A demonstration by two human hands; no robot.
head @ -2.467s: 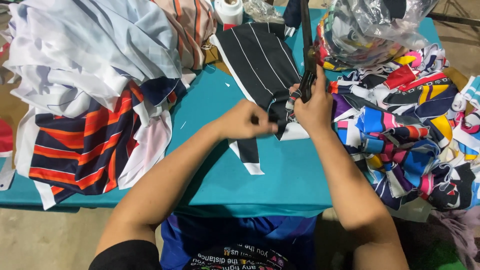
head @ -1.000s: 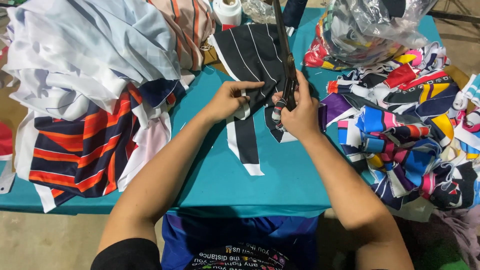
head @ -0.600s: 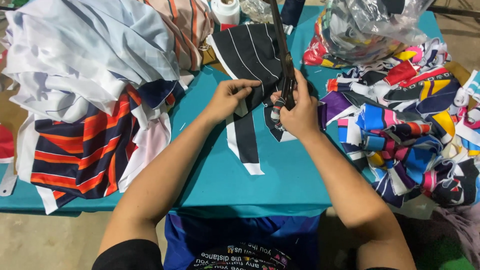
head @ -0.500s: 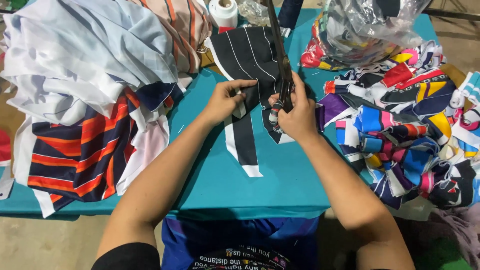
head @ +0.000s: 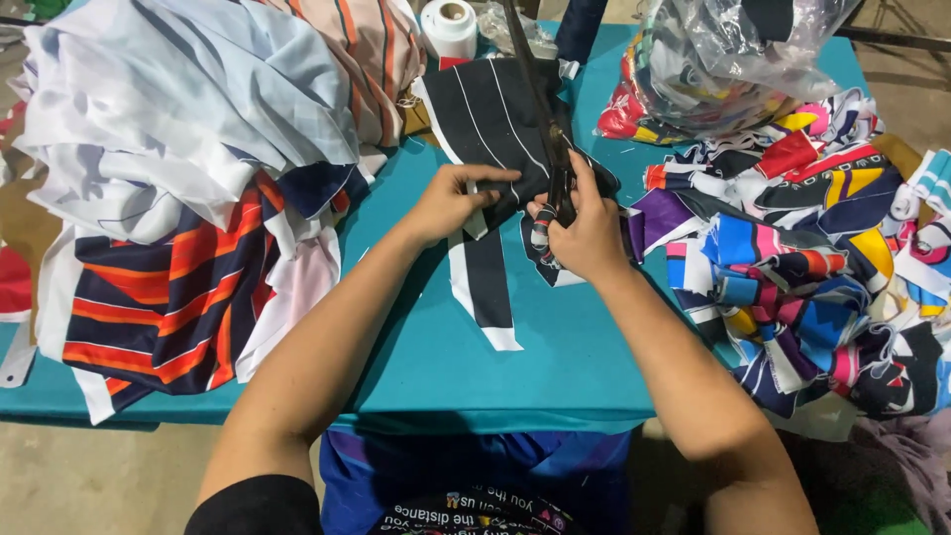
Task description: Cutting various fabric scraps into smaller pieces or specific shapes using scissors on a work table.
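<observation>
My right hand [head: 584, 233] grips the handles of large dark scissors [head: 540, 109], whose long blades point away from me over a black fabric piece with thin white stripes [head: 490, 114]. My left hand [head: 454, 198] pinches the near edge of that striped fabric just left of the blades. A cut strip of the same cloth [head: 485, 287], black with a white border, hangs toward me across the teal table [head: 555, 367] below both hands.
A heap of white, light-blue and navy-orange striped cloth [head: 168, 149] covers the table's left side. Colourful printed scraps [head: 812, 267] pile up on the right, under a clear plastic bag [head: 733, 54]. A white tape roll [head: 451, 25] stands at the far edge.
Both hands and the scissors have moved away from me along the striped fabric. The cut strip trailing toward me has grown longer.
</observation>
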